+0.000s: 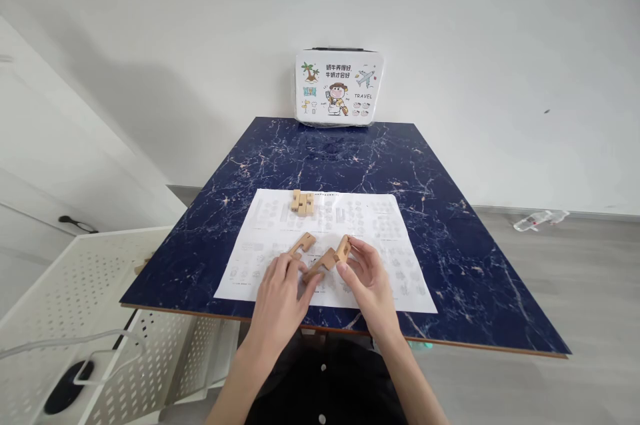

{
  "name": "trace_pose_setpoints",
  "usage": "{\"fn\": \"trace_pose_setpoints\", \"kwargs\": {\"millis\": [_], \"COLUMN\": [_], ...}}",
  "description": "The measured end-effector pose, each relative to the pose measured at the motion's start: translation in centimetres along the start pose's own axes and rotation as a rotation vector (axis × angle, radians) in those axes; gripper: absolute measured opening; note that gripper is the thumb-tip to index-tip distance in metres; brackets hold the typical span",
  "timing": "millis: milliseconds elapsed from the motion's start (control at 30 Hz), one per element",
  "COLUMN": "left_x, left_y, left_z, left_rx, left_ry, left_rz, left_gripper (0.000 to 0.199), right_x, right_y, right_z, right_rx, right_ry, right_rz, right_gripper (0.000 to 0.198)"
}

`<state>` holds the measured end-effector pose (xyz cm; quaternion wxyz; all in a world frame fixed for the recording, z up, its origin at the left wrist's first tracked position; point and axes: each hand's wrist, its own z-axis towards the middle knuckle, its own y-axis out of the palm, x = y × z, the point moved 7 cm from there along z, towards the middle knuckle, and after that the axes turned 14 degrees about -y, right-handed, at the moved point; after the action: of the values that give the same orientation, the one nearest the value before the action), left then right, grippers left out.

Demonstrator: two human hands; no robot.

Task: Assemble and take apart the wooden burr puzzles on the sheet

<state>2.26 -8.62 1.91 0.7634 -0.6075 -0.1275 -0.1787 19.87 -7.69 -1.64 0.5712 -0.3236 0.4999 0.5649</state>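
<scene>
Head view: a right hand (370,281) pinches a small, light-brown wooden block with a notch (343,248).
The block sits between the thumb and fingertips, above a white printed paper sheet (417,300). The left hand (283,291) curls at the near end of a long, brown wooden bar (324,260), but one cannot tell if it grips it. A flat, tan wooden piece with a slot (305,242) lies just past the left fingers.
</scene>
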Motion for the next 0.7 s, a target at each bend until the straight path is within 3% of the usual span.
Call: {"fn": "trace_pose_setpoints", "kwargs": {"millis": [233, 367, 500, 600, 700], "left_x": [0.8, -0.4, -0.7, -0.7, -0.8], "left_y": [0.7, 0.5, 1.4, 2.3, 3.3], "left_z": [0.4, 0.6, 0.5, 0.5, 0.5], "left_rx": [-0.089, -0.224, -0.461, -0.590, -0.718], "left_ry": [0.058, -0.177, -0.419, -0.529, -0.580], "left_rz": [-0.079, -0.385, -0.883, -1.169, -1.325], "left_gripper": [0.028, 0.024, 0.038, 0.041, 0.038], "right_x": [0.1, 0.1, 0.0, -0.1, -0.5], "right_y": [-0.1, -0.1, -0.2, -0.3, -0.1], "right_z": [-0.1, 0.0, 0.0, 0.1, 0.3], "right_rx": [0.005, 0.003, 0.007, -0.009, -0.066], "right_ry": [0.008, 0.008, -0.014, -0.020, -0.026], "right_rz": [0.019, 0.011, 0.039, 0.096, 0.169], "right_gripper": [0.056, 0.055, 0.053, 0.053, 0.050]}}
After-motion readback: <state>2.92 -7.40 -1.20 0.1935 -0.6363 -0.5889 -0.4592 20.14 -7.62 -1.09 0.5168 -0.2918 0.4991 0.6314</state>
